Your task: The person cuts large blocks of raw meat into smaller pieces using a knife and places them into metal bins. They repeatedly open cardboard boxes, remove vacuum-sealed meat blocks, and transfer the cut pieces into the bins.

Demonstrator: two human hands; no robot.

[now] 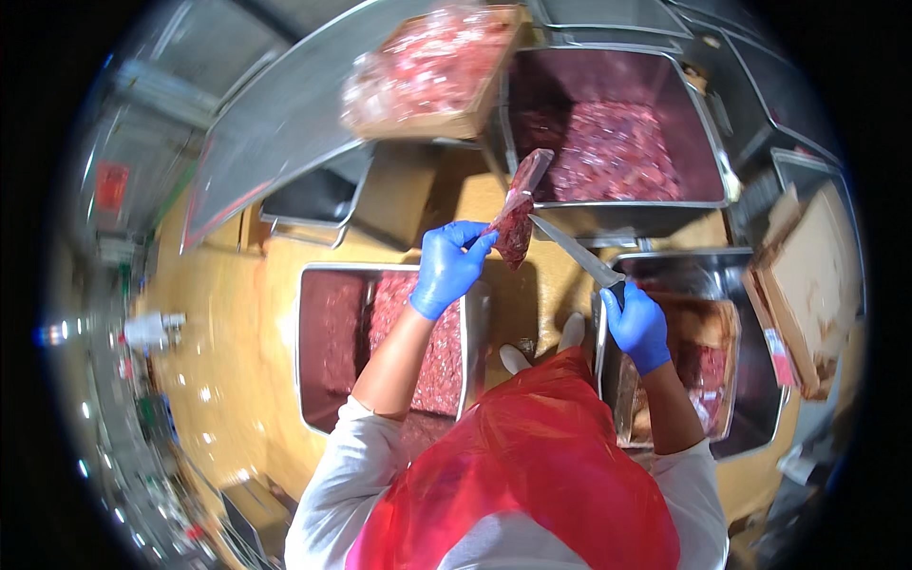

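My left hand (448,269), in a blue glove, pinches a dark red piece of meat (515,230) by its left side. A pale strip runs along the meat's upper part. In my right hand (636,328), also blue-gloved, is the handle of a knife (577,251). Its blade points up and left, with the tip close to the meat; whether they touch I cannot tell. Behind the raised meat stands a deep metal tub (708,123) of red meat pieces (622,152). Below my left forearm is another metal tub (300,347) with meat in it.
At the far side, a cardboard box (465,124) holds plastic-wrapped meat (427,66). To the right, a metal tub (760,427) contains an opened carton (736,342) with meat inside. Flattened cardboard (807,275) leans beside it. The floor (237,351) is yellowish and looks wet.
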